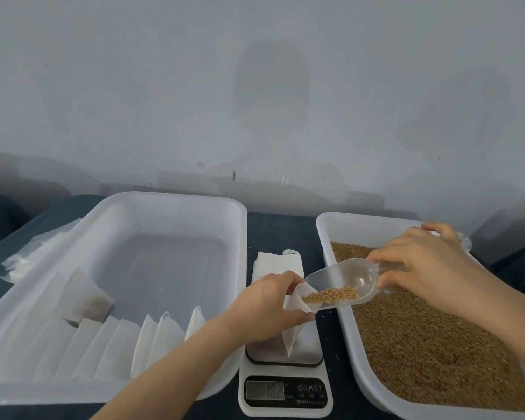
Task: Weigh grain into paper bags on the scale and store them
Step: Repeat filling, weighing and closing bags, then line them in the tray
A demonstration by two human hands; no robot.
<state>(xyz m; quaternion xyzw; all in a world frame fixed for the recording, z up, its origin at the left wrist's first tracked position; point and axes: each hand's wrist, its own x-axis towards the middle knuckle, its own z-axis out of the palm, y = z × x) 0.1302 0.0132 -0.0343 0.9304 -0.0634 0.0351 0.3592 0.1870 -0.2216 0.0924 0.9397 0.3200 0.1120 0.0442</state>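
Observation:
A white paper bag [297,331] stands on the scale [285,389], and my left hand [270,304] holds its mouth open. My right hand [419,262] grips the handle of a clear plastic scoop [340,283], which is tilted with its lip in the bag's mouth. A small heap of brown grain [331,294] lies at the scoop's front. The scale's display shows digits. The white tub of grain [437,344] sits to the right of the scale.
A large white tub [170,204] on the left holds several filled paper bags [109,347] along its near side. A stack of empty bags [279,263] lies behind the scale. More flat bags [34,253] lie at the far left. A grey wall rises behind the dark table.

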